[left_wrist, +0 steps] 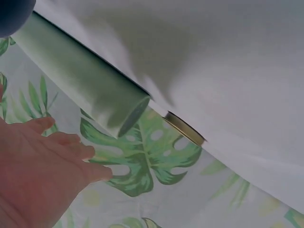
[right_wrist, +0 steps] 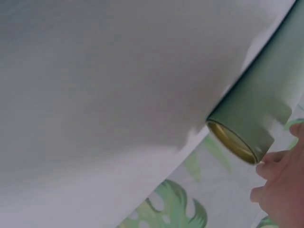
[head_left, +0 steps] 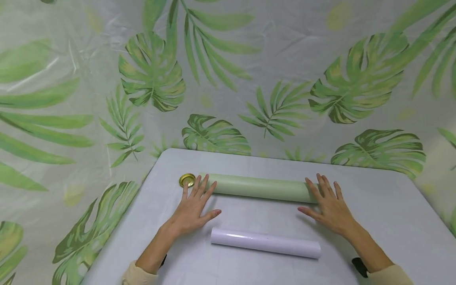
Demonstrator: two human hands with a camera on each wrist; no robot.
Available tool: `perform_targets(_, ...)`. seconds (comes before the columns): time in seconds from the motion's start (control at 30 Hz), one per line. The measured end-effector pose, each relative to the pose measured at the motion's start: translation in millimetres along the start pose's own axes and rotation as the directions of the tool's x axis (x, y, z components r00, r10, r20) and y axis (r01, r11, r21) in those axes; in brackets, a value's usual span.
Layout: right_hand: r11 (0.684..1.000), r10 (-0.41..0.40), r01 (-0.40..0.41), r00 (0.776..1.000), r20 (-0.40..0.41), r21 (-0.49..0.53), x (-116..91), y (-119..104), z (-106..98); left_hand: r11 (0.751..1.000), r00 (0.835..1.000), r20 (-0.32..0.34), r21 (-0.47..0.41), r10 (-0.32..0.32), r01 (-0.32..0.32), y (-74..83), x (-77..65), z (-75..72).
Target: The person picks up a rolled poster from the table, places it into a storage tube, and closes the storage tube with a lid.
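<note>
A long pale green tube [head_left: 260,187] lies across the table. Over its left end my left hand [head_left: 190,211] hovers with spread, straight fingers. At the other end my right hand [head_left: 331,209] is spread too, its fingertips overlapping the tube in the head view. A gold rim [right_wrist: 232,142] lines that right end in the right wrist view. Beside the left end sits a round gold lid [head_left: 187,180], partly behind the left fingers. Nearer to me, between the forearms, lies a shiny white roll [head_left: 265,242].
The white table [head_left: 377,206] has rounded far corners. Behind it hangs a leaf-patterned sheet [head_left: 228,71], which also shows past the table's left and right edges.
</note>
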State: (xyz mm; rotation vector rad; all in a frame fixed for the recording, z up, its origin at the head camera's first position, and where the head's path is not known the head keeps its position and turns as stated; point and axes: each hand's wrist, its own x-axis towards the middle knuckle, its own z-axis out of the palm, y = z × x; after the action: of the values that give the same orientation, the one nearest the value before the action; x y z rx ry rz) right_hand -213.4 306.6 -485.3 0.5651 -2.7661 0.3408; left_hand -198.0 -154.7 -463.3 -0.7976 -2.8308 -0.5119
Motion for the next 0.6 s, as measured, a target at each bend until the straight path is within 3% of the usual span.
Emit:
perform_targets(0.3, 0.998, -0.055, 0.054, 0.998, -0.034, -0.034, 13.7, -6.5, 6.5, 0.996, 0.996, 0.045, -0.043, 0.077, -0.075, 21.2, 0.7, 1.9)
perform_targets(0.6, 0.997, -0.076, 0.075, 0.997, -0.03, -0.027, 24.7, -11.8, 10.3, 0.981, 0.979, 0.1, -0.098, 0.175, -0.166, 35.6, 0.9, 13.2)
